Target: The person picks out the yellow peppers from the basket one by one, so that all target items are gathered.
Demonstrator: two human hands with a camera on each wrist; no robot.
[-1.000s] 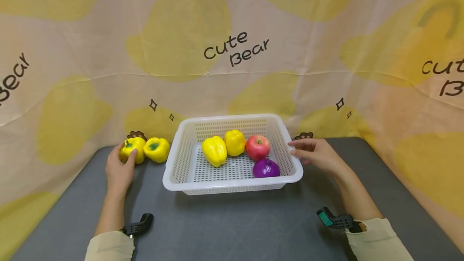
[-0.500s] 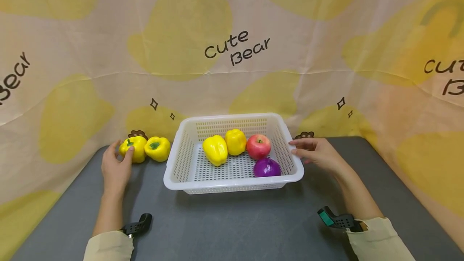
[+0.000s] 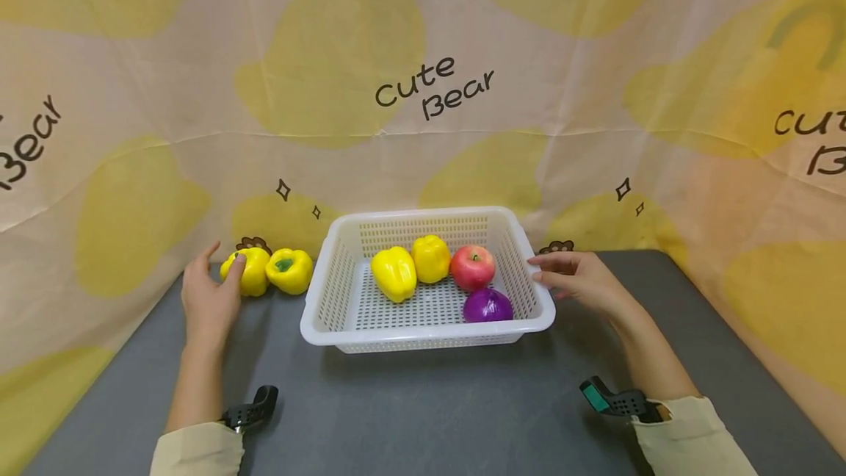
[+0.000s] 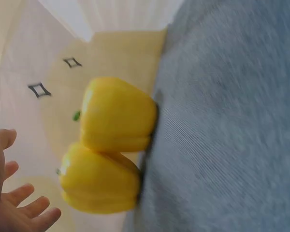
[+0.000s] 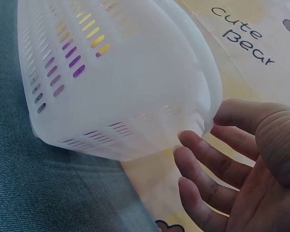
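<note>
My left hand (image 3: 210,300) is just left of two yellow bell peppers on the table, fingers spread and holding nothing. Its thumb overlaps the nearer-left bell pepper (image 3: 254,276) in the head view. The other bell pepper (image 3: 289,271) sits close against it, green stem toward me. In the left wrist view a gap shows between the hand (image 4: 19,193) and both peppers. My right hand (image 3: 581,281) pinches the right rim of a white plastic basket (image 3: 423,338) with thumb and index finger, the other fingers loosely bent below the rim in the right wrist view.
Inside the basket lie two yellow bell peppers, one long (image 3: 393,275) and one rounder (image 3: 431,259), a red apple (image 3: 472,267) and a shiny purple onion (image 3: 487,306). A printed cloth (image 3: 370,175) hangs right behind the grey table (image 3: 423,410).
My left hand has let go of the left bell pepper and drawn back slightly to the left, its fingers spreading. The right hand and the basket have stayed in place.
</note>
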